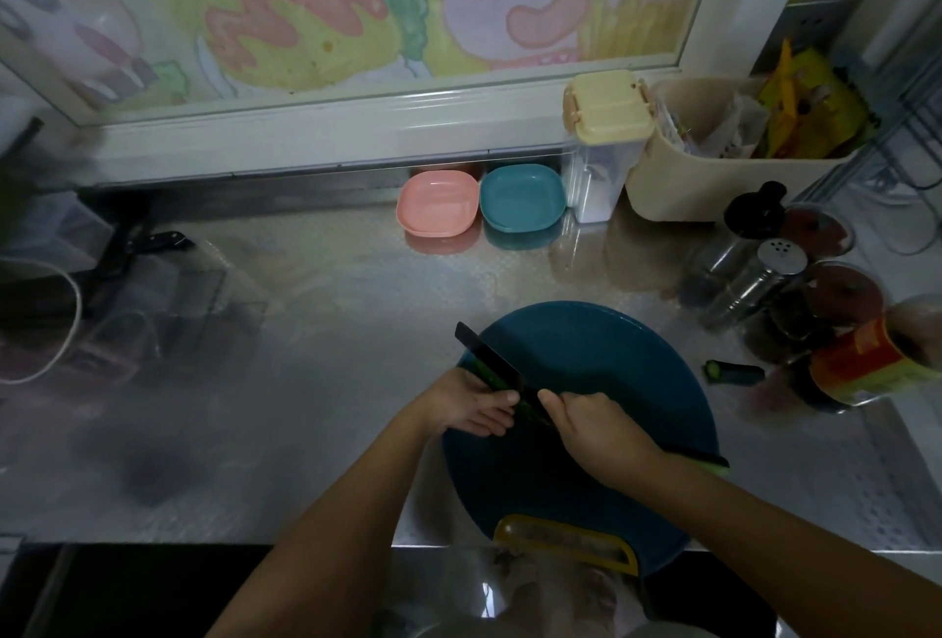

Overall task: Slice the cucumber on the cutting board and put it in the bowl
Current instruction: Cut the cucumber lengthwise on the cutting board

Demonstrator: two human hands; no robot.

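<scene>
1. Cutting board (611, 357) is a round dark blue one with a yellow handle at the near edge, sitting on the steel counter (306, 382) close to the person.
2. Cucumber (489, 375) lies on the left part of the board, mostly hidden by the knife and fingers; only a green strip shows.
3. Left hand (466, 405) is curled over the cucumber and pinning it to the board, probably to stop it rolling under the cut.
4. Right hand (599, 433) is closed around the knife handle. Knife (492, 364) has a dark blade, tip pointing up-left, lying along or across the cucumber; the exact angle is hard to read in the dim light.
5. Left fingertips sit just beside the blade. Risk: a nick if the blade drifts.
6. A cut-off cucumber piece (734, 373) lies on the counter right of the board, out of the way.
7. Pink bowl (438, 203) and teal bowl (523, 198) sit by the back wall, well apart from the board, both looking empty. I can't tell which one is the target.
8. Judgement: slicing is in hand, nothing transferred yet.
</scene>
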